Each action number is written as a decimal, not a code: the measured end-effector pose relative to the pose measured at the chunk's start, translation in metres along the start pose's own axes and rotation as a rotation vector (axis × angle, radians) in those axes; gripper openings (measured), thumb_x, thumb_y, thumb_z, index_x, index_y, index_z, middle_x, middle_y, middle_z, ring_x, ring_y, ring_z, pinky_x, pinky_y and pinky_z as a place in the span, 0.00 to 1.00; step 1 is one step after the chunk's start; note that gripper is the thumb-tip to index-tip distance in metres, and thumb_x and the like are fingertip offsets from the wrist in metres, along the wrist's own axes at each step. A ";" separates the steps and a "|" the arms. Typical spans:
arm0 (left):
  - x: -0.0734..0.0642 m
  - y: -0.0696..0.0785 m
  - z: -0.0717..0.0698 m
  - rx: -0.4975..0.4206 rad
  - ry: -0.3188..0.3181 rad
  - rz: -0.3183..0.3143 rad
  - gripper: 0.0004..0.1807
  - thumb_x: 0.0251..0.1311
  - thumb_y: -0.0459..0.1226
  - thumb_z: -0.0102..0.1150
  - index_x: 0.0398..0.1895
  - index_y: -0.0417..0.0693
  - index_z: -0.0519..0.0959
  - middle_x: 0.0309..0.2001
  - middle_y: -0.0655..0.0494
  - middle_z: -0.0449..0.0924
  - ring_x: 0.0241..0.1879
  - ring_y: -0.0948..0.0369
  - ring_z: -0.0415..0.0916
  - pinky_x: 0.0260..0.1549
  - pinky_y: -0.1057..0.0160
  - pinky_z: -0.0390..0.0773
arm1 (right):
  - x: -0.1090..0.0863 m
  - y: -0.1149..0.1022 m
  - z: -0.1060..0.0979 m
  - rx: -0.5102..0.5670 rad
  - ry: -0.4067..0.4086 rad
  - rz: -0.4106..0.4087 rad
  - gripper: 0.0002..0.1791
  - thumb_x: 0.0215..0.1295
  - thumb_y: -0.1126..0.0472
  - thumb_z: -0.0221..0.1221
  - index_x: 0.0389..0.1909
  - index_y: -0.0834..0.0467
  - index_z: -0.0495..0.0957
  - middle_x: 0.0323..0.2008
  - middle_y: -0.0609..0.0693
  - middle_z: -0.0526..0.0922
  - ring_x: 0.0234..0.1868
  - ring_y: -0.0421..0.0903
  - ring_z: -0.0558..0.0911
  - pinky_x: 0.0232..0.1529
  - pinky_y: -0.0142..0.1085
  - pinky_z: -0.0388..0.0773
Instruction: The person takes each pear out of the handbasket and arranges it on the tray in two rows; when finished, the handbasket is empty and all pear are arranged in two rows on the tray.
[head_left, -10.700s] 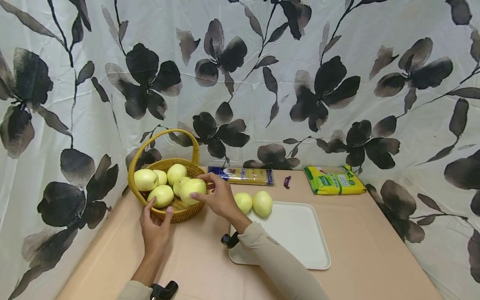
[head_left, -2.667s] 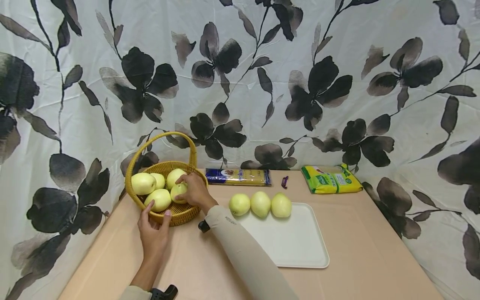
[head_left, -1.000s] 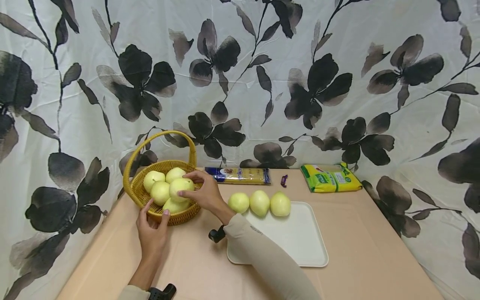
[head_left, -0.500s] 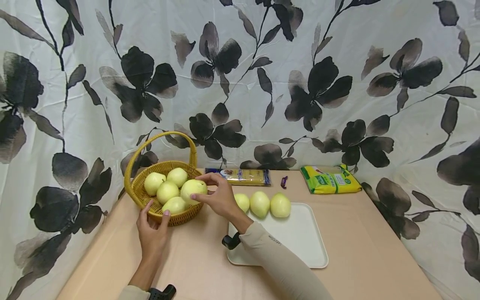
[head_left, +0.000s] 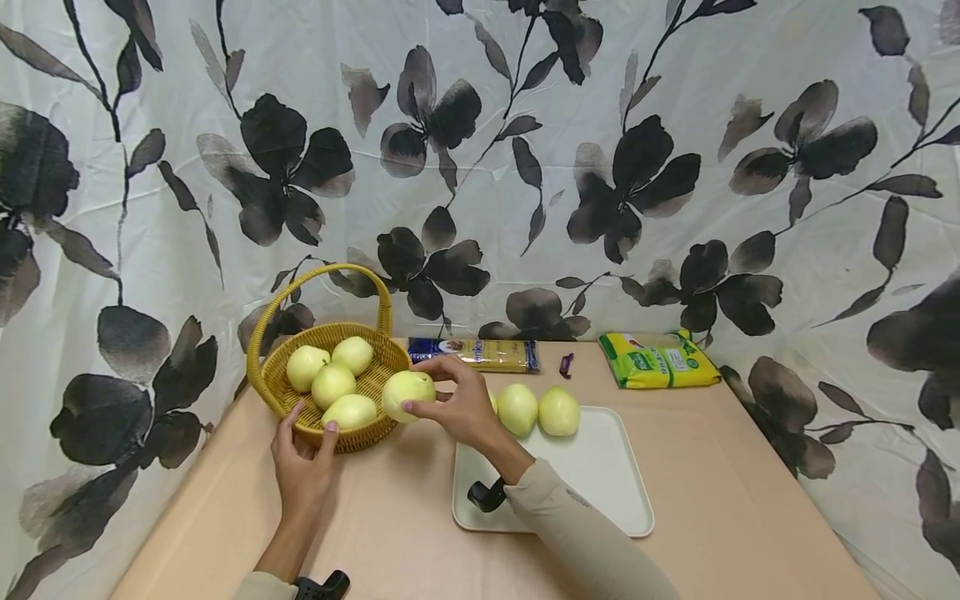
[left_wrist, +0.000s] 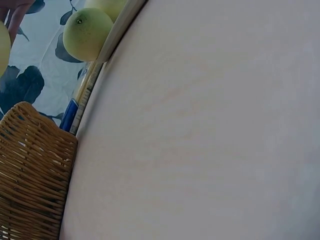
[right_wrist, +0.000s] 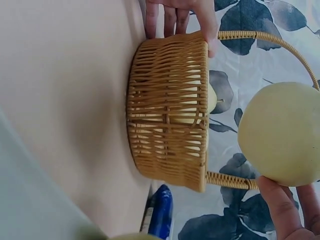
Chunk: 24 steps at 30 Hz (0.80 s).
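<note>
My right hand (head_left: 468, 408) holds a pale yellow-green pear (head_left: 407, 395) between thumb and fingers, just right of the basket's rim. In the right wrist view that pear (right_wrist: 282, 132) shows large, raised above rim height. My left hand (head_left: 303, 467) grips the near side of the yellow wicker basket (head_left: 367, 435); the right wrist view shows its thumb over the rim and fingers (right_wrist: 170, 21) along the wall. Several pears (head_left: 333, 385) lie inside the basket. More pears (head_left: 517, 410) stand in a row at the back of the white tray (head_left: 570, 492), one mostly hidden behind my right hand.
Behind the tray lie a blue-and-gold packet (head_left: 487, 356) and a small purple wrapped candy (head_left: 566, 365). A green-and-yellow pack (head_left: 660, 361) lies at the back right. A floral curtain (head_left: 525, 208) hangs along the far edge of the peach-coloured table (head_left: 720, 500).
A third pear has joined the tray row since the earliest frame. My right hand has lifted another pear from the basket and moved it right past the rim. My left hand stays on the basket.
</note>
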<state>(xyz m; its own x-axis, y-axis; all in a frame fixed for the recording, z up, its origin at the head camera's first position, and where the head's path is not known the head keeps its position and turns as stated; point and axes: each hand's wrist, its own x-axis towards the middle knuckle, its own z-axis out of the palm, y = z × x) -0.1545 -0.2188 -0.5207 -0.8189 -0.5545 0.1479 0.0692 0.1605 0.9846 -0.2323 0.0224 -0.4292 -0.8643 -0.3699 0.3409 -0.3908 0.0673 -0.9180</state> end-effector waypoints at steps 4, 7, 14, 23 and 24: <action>0.000 0.000 0.000 0.002 -0.001 0.006 0.39 0.75 0.41 0.63 0.84 0.54 0.58 0.81 0.45 0.47 0.80 0.43 0.55 0.77 0.56 0.67 | -0.007 0.001 -0.007 -0.002 -0.001 -0.006 0.26 0.54 0.61 0.81 0.56 0.51 0.87 0.57 0.48 0.84 0.56 0.46 0.84 0.55 0.46 0.88; 0.000 -0.001 0.000 -0.002 0.003 0.006 0.39 0.75 0.41 0.64 0.84 0.54 0.59 0.80 0.45 0.48 0.80 0.43 0.56 0.77 0.52 0.67 | -0.013 0.001 -0.015 -0.029 0.000 0.009 0.27 0.55 0.60 0.81 0.57 0.52 0.86 0.57 0.47 0.84 0.56 0.46 0.83 0.55 0.47 0.88; -0.001 0.000 0.001 -0.007 -0.002 0.011 0.39 0.75 0.41 0.64 0.84 0.54 0.59 0.80 0.45 0.48 0.80 0.43 0.56 0.76 0.60 0.67 | -0.027 0.004 -0.037 -0.079 0.022 0.041 0.27 0.55 0.59 0.81 0.56 0.49 0.86 0.57 0.48 0.85 0.55 0.46 0.84 0.55 0.45 0.89; -0.001 0.002 0.000 0.002 0.001 0.005 0.38 0.75 0.42 0.63 0.84 0.57 0.60 0.80 0.48 0.49 0.80 0.45 0.57 0.73 0.67 0.69 | -0.042 0.011 -0.065 -0.100 0.067 0.076 0.29 0.54 0.60 0.82 0.58 0.50 0.86 0.58 0.50 0.85 0.57 0.51 0.83 0.55 0.46 0.88; -0.001 0.002 0.000 0.002 0.000 0.003 0.38 0.75 0.41 0.63 0.84 0.57 0.60 0.80 0.48 0.49 0.80 0.45 0.57 0.73 0.66 0.69 | -0.044 0.012 -0.068 -0.106 0.072 0.083 0.28 0.54 0.60 0.81 0.58 0.50 0.86 0.58 0.50 0.85 0.57 0.51 0.83 0.56 0.46 0.88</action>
<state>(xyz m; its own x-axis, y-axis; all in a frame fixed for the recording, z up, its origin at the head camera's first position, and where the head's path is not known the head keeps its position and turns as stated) -0.1534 -0.2177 -0.5186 -0.8186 -0.5541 0.1512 0.0708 0.1639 0.9839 -0.2207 0.1025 -0.4410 -0.9142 -0.2915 0.2816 -0.3448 0.1940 -0.9184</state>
